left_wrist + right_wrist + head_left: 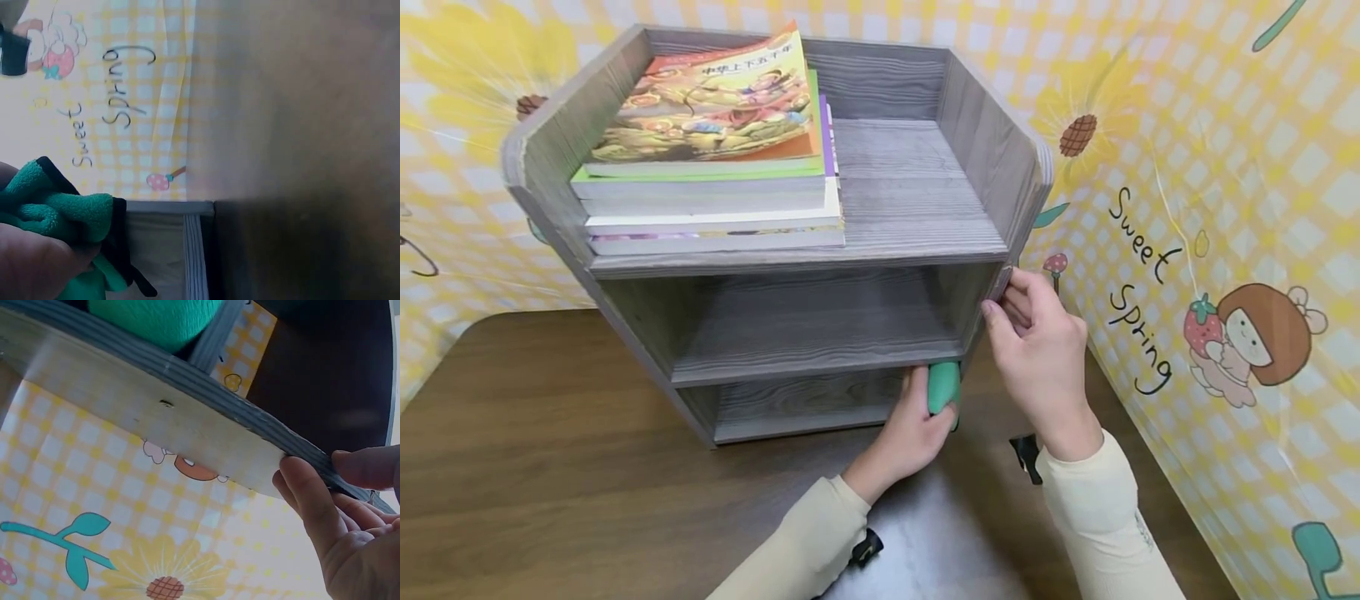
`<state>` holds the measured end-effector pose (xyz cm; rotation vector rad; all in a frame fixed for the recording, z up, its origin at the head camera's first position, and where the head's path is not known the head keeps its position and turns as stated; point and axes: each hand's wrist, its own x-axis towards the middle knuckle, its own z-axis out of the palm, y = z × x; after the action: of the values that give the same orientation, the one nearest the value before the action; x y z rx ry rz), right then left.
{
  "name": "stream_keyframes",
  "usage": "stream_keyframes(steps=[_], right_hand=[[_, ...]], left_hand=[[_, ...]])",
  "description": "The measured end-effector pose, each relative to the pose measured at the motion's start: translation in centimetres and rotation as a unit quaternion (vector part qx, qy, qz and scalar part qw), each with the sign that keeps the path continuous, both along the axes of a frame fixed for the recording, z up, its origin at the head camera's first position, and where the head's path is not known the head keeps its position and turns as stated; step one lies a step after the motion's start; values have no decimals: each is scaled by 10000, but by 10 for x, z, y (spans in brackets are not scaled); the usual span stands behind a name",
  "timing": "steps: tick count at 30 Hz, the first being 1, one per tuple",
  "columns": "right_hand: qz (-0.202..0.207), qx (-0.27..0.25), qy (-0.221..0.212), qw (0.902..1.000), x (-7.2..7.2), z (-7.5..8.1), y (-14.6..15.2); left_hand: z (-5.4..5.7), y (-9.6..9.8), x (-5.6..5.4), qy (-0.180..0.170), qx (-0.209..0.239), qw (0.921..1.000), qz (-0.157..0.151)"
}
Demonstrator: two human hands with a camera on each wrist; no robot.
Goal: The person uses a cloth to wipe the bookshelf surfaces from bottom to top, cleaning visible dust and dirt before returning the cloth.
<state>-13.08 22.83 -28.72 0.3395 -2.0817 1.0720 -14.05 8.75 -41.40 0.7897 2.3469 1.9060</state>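
Observation:
A green cloth [943,387] with black edging is bunched up in my left hand [912,432], at the right end of the shelf unit's lower compartment. The left wrist view shows the fleecy cloth [75,215] folded between thumb and fingers. Higher up, my right hand [1043,362] grips the front edge of the right side panel of the grey wood-grain shelf unit [917,183]. In the right wrist view, the thumb and fingers of that hand [350,537] lie on either side of the panel edge [269,428].
A stack of books [707,125] lies on the left of the top shelf. The unit stands on a brown wooden surface [550,467]. A yellow checked wall covering [1150,208] with printed drawings runs behind it and close along its right.

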Motion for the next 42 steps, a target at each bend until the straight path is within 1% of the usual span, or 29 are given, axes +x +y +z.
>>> stream_keyframes(steps=[4,5,7,9,12,15,17,19,20,21,23,24,26,27,29,31,33,36,38,40,42], right_hand=[[-30,-70,-75,9999,1,0,1],[-58,-70,-90,9999,2,0,1],[-77,-73,-104,9999,1,0,1],[-98,-79,-97,9999,1,-1,-1],[-139,-67,-47,9999,-1,-3,-2],[-166,-23,31,9999,0,-4,-4],[-160,8,81,9998,-1,-4,-4],[-103,-9,125,9999,-2,-3,-4],[-80,-26,133,9999,-2,-3,-3],[-64,-39,136,9999,-2,-2,-3],[-33,-73,129,9999,-3,-1,-2],[-23,-83,116,9999,-3,-1,-2],[-40,-83,91,9999,-2,-1,-1],[-49,-84,75,9999,-2,-1,-1],[-63,-75,64,9999,-1,0,0],[-47,-80,44,9999,-1,0,0],[-22,-76,15,10000,-2,-1,0],[-8,-89,-14,10000,-2,-2,-1],[-35,-73,-6,10000,-3,-2,-1],[-64,-64,-9,10000,-3,-2,-1],[-81,-35,-23,10000,-3,-1,0]], left_hand=[[-4,-1,12,147,0,9997,-186],[-4,-1,14,190,-13,9996,-214],[-3,-2,15,173,-31,9996,-238],[-1,-1,11,101,-42,9997,-198],[2,2,-2,142,56,9997,-181],[3,5,-14,185,193,9993,-253],[3,7,-18,231,239,9991,-270],[0,6,-14,214,76,9997,-114],[-1,5,-10,222,-18,9997,-57],[-3,4,-5,189,-123,9997,-64],[-7,1,6,84,-352,9992,-168],[-9,-1,12,4,-462,9986,-263],[-12,-3,20,-94,-514,9973,-523],[-13,-4,22,-160,-526,9964,-646],[-11,-3,22,-178,-504,9954,-795],[-9,-2,18,-106,-499,9954,-815],[-5,-1,11,-19,-532,9955,-783],[-5,0,-4,182,-515,9958,-729],[-5,1,-16,264,-484,9949,-843],[-6,1,-26,208,-519,9940,-939],[-8,1,-33,49,-565,9933,-1007]])
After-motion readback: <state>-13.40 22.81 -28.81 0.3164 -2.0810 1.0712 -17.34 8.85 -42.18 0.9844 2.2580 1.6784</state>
